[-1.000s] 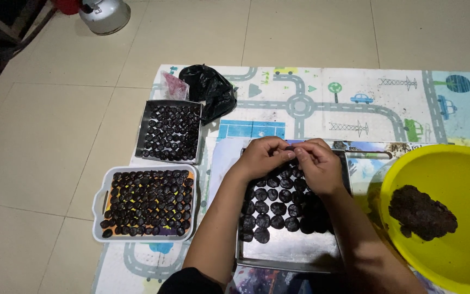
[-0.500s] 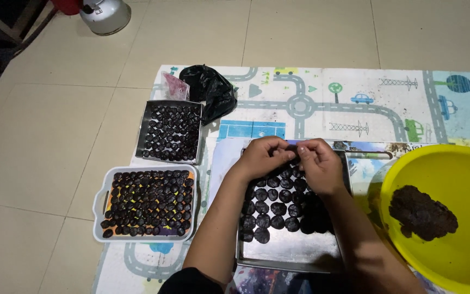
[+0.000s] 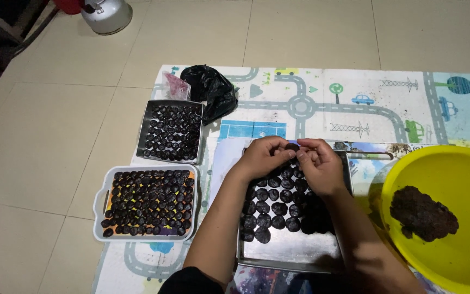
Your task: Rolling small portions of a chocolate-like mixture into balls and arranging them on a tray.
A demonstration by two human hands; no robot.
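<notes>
Left hand [image 3: 262, 158] and right hand [image 3: 317, 166] meeting fingertip to fingertip, both pinching one dark round patty [image 3: 292, 147] over the far edge of the steel tray [image 3: 295, 251], yellow basin [image 3: 466, 169] of dark dough [image 3: 422, 213] sitting at three o'clock, white tray [image 3: 100, 190] of patties lying at nine o'clock.

A home floor: beige tiles [image 3: 44, 163], a child's road-print play mat [image 3: 322, 103], a kettle [image 3: 106, 13].

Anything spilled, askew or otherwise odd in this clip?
Nothing serious stands out. Dark crumbs speckle the road-print mat above the trays. Both hands, left hand and right hand, pinch one dark piece over the metal tray, whose near end is bare.
</notes>
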